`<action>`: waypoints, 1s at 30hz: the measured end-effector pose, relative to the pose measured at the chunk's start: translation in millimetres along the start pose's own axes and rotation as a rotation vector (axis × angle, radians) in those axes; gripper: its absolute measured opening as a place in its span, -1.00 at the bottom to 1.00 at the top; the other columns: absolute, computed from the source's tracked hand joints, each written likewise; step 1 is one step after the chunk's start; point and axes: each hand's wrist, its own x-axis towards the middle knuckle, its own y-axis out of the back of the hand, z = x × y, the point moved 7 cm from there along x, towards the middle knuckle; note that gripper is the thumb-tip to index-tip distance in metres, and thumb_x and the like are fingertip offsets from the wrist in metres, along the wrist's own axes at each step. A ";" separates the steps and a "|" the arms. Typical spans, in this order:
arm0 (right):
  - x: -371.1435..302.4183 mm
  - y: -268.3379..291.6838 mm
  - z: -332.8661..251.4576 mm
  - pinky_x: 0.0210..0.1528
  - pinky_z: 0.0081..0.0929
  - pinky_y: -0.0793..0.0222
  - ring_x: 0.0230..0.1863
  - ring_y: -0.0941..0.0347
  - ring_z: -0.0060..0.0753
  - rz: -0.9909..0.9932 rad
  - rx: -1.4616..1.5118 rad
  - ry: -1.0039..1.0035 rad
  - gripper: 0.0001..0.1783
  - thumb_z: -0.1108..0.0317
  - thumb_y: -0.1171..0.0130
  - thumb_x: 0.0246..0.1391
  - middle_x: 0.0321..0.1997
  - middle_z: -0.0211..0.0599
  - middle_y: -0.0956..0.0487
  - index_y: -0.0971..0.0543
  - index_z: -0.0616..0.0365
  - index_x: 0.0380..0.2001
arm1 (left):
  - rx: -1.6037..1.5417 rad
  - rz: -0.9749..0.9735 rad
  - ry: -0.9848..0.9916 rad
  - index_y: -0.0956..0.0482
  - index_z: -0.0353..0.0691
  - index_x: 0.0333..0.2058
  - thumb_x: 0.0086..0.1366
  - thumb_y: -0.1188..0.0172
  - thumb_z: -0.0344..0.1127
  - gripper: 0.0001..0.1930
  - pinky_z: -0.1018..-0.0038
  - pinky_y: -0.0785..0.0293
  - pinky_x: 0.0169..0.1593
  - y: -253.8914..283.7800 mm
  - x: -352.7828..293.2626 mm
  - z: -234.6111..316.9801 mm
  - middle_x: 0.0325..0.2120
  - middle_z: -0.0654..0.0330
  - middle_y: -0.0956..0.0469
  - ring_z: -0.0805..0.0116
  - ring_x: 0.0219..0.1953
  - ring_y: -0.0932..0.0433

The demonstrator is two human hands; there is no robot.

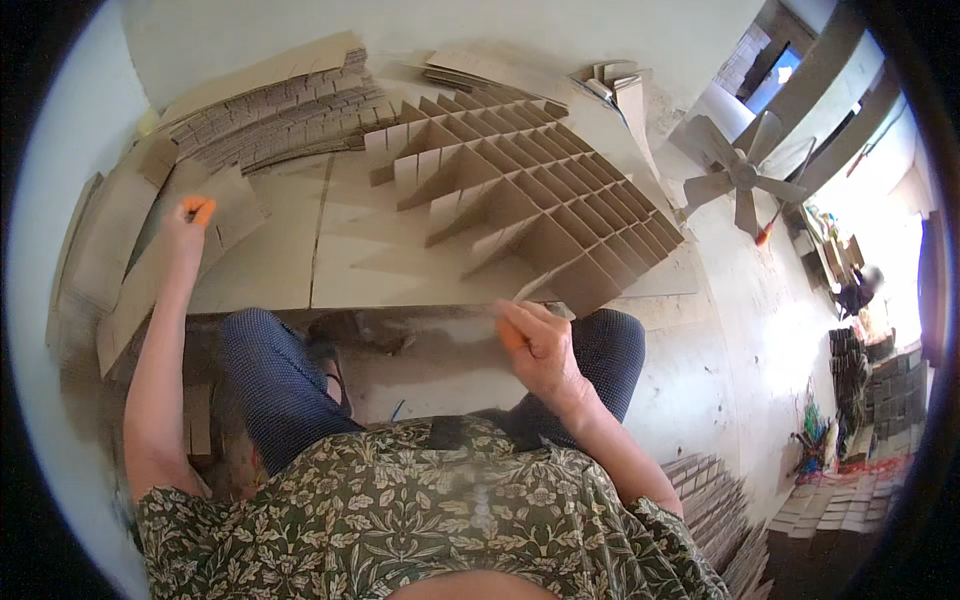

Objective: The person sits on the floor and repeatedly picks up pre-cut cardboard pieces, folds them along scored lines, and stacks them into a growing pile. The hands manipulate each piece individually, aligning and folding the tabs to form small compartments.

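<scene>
My left hand (190,218), with orange coverings on its fingertips, is closed at the top edge of a long tan cardboard strip (232,205). The strip slants down to the left behind my forearm and looks blurred. On the table stands a divider grid (550,190) of interlocked cardboard strips, its near left side spread in loose flaps. Close to the grid's near corner, my right hand (540,350) has its fingers curled in a pinch. A pale edge shows by those fingertips; what they hold, if anything, is too blurred to tell.
Stacked slotted cardboard strips (290,105) lie at the table's back left, with more leaning pieces (105,240) at the left. Flat sheets (490,75) lie behind the grid. A fan (745,175) stands to the right. Several cardboard bundles (715,510) sit on the floor at lower right.
</scene>
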 end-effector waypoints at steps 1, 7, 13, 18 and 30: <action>1.2 -1.3 -1.6 -0.40 -0.28 -0.36 -0.46 -0.43 0.02 -0.007 0.049 -0.023 -0.76 0.55 -0.19 -0.03 -0.50 0.00 -0.48 -0.55 0.36 -0.22 | 0.030 0.045 -0.099 -0.56 -0.31 -0.28 0.23 -0.20 -0.40 -0.87 0.55 -0.33 -0.32 1.6 -14.9 34.0 -0.42 0.25 -0.51 0.53 -0.40 -0.39; 9.0 -26.9 -1.2 -0.25 -0.56 -0.39 -0.34 -0.52 -0.50 -0.160 0.437 -0.338 -0.74 0.39 -0.08 0.16 -0.35 -0.28 -0.63 -0.57 0.29 -0.14 | -0.035 0.060 -0.827 -0.52 -0.34 -0.18 0.15 -0.20 -0.61 -0.76 0.50 -0.47 -0.02 -28.2 -143.9 142.6 -0.15 0.13 -0.55 0.32 -0.15 -0.55; 14.5 -43.8 10.3 -0.15 -0.45 -0.51 -0.22 -0.56 -0.38 -0.285 0.786 -0.548 -0.49 0.13 -0.03 0.25 -0.25 -0.15 -0.61 -0.42 0.36 0.06 | 0.000 -0.077 -1.078 -0.52 -0.37 -0.18 0.08 -0.24 -0.59 -0.72 0.36 -0.54 -0.07 -70.8 -178.8 162.4 -0.12 -0.02 -0.52 0.06 -0.13 -0.57; 7.2 -50.8 16.8 -0.12 -0.46 -0.47 -0.17 -0.53 -0.42 -0.294 1.217 -0.687 -0.58 0.27 -0.03 0.25 -0.14 -0.16 -0.58 -0.43 0.39 0.04 | -0.234 -0.335 -1.090 -0.53 -0.40 -0.16 0.07 -0.26 -0.53 -0.70 0.32 -0.56 -0.08 -82.7 -231.0 187.7 -0.12 -0.04 -0.52 0.07 -0.13 -0.58; -24.4 94.0 64.4 -0.28 -0.61 -0.35 -0.29 -0.45 -0.60 0.556 0.794 -0.439 -0.85 0.44 -0.15 0.13 -0.28 -0.39 -0.59 -0.61 0.21 -0.23 | -0.218 -0.489 -0.888 -0.58 -0.22 -0.13 0.09 -0.26 -0.46 -0.69 0.35 -0.52 -0.09 -144.1 -254.2 146.4 -0.11 0.09 -0.51 0.09 -0.12 -0.54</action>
